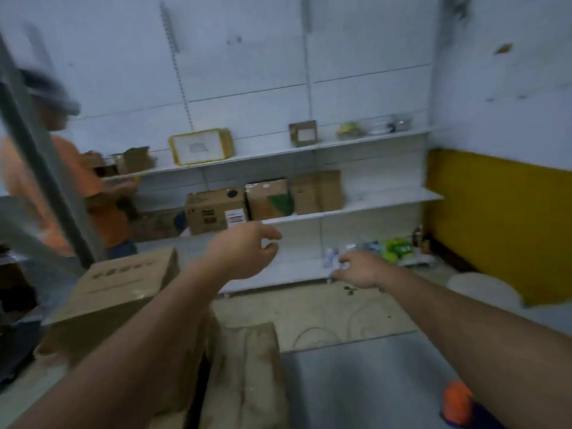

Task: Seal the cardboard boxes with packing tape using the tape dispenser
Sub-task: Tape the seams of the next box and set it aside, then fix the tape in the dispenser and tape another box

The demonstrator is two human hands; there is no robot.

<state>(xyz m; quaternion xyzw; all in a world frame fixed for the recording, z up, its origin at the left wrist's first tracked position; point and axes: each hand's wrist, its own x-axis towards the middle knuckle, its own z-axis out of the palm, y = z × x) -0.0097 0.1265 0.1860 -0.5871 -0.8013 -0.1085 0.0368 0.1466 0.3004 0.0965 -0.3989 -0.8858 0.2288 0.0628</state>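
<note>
I'm looking into a dim storeroom with a white wall and white shelves running across it, and a yellow panel low on the right. The whole view is smeared, so fine detail is lost. A row of brown cartons stands on the middle shelf, and another person in an orange shirt stands at the far left, facing the shelving. Both of my arms reach forward over the floor. The left hand hangs in the air with its fingers loosely curled and nothing in them; the right hand is further out and lower, fingers relaxed and spread a little, also holding nothing. The cardboard box sits closed at the left, just beside my left forearm, with a flat strip of cardboard lying below it. On the grey worktop at the lower right corner lies an orange object — too blurred for me to say whether it is the tape dispenser.
</note>
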